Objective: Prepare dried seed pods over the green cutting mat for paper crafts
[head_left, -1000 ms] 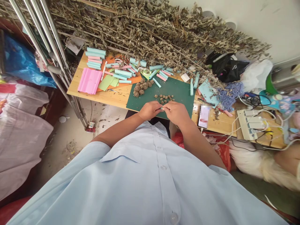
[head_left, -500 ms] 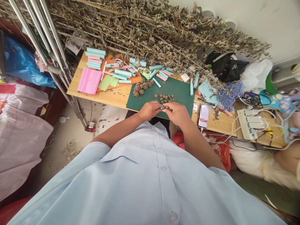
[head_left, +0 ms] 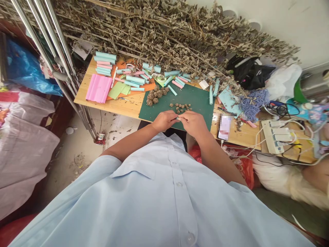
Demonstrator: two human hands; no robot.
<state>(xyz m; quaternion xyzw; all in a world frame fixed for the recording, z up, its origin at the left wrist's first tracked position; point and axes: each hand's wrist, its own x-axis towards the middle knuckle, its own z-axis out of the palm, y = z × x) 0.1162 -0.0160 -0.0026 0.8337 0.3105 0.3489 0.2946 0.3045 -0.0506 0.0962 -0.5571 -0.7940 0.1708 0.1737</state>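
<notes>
At the front edge of a dark green mat (head_left: pixel 197 96), my left hand (head_left: pixel 164 120) and my right hand (head_left: pixel 192 123) meet fingertip to fingertip. Both are closed on something small between them, mostly hidden by the fingers. Just beyond the fingers lie several small brown balls (head_left: pixel 181 107). A pile of larger brown balls (head_left: pixel 155 95) sits on the mat's left part. One light blue paper roll (head_left: pixel 172 90) lies near that pile.
Pink sheets (head_left: pixel 99 88) and blue rolls (head_left: pixel 105 56) lie on the wooden table (head_left: pixel 84 82). Dried plant stalks (head_left: pixel 154 31) stretch across the back. To the right are a phone (head_left: pixel 224 127), blue yarn (head_left: pixel 254 103) and a power strip (head_left: pixel 272 137) with cables.
My hands stay together in nearly the same place. The fingers of my right hand have shifted slightly and cover more of the small thing. The view has moved a little.
</notes>
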